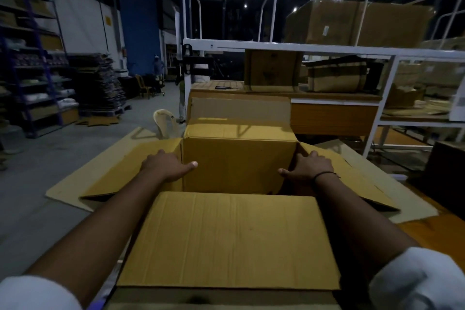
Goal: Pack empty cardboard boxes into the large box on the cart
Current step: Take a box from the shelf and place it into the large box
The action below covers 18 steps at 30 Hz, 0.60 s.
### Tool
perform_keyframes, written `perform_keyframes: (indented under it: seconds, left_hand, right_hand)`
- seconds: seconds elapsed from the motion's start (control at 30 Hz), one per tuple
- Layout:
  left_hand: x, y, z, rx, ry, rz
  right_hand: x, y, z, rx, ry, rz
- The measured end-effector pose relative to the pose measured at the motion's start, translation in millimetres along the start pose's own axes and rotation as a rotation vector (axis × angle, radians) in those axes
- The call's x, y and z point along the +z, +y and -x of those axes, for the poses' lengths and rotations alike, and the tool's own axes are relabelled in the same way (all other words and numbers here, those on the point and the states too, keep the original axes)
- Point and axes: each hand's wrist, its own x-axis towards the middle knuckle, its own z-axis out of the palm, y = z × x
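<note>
Head view. Left-hand grip (167, 165) and right-hand grip (308, 167) clasp the small box (239, 158) by its side walls, thumbs on the near face. Box: plain tan corrugated, upright, top flat, sunk partway into the far end of the large box (226, 241). Large box's side flaps splayed outward, near flap laid toward the camera. White rack (276, 46) behind, bearing cartons.

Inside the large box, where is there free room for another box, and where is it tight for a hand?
Free: the strip between the small box and the near flap, though the flap hides its depth. The left side flap is bare. Tight: both sides of the small box, where the left hand and right hand grip it.
</note>
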Motion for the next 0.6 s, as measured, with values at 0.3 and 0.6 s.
perform_keyframes:
  seconds: [0.3, 0.6]
  left_hand:
    - [-42.6, 62.2, -9.5, 0.197, 0.102, -0.151]
    - [-30.9, 147.3, -70.1, 0.324, 0.095, -0.018]
  right_hand:
    - [-20.6, -29.1, -35.4, -0.177, -0.023, -0.081]
    - [-8.7, -111.4, -98.7, -0.315, -0.032, -0.135]
